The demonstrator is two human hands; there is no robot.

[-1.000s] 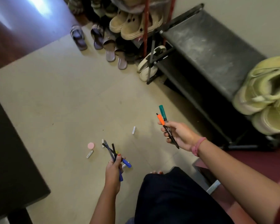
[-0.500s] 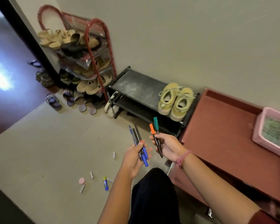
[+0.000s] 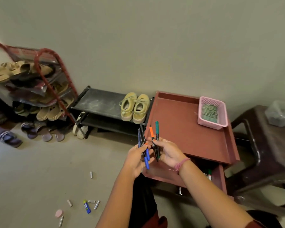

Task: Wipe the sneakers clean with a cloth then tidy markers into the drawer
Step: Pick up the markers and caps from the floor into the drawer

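Against the wall at the far left stood a red-framed shoe rack (image 3: 44, 89) crowded with sandals and slippers, and more slippers (image 3: 39, 132) lay on the floor before it. On the floor nearer to me lay small scattered things: a pink round cap (image 3: 59, 213), a little blue and yellow tube (image 3: 87, 206) and several pale stubby caps or sticks, one (image 3: 91, 174) lying apart from the others. Next along the wall was a low black shelf (image 3: 97, 102), dusty on top, and at its right end sat the pair of yellowish sneakers (image 3: 134, 106), side by side with their heels toward me.

In the middle the person's two hands were raised close together, just in front of the reddish-brown desk (image 3: 184, 134). The left hand (image 3: 136, 157) gripped a bunch of dark and blue markers (image 3: 144, 148), fingers curled round them, their tips pointing up and the blue ends hanging below the fingers. The right hand (image 3: 169, 153), a pink cord at its wrist, pinched an orange-capped marker (image 3: 151, 132) and a green-capped marker (image 3: 157, 129), both nearly upright. The two bunches stood just beside each other; I could not tell whether they touched.

Below the right forearm the desk's drawer (image 3: 220, 175) stood pulled out, with a few markers showing inside it near its right side. On the desk's back right corner rested a pink basket (image 3: 202, 112) holding a striped greenish cloth (image 3: 210, 111). Farthest right stood a dark brown plastic stool (image 3: 266, 145).
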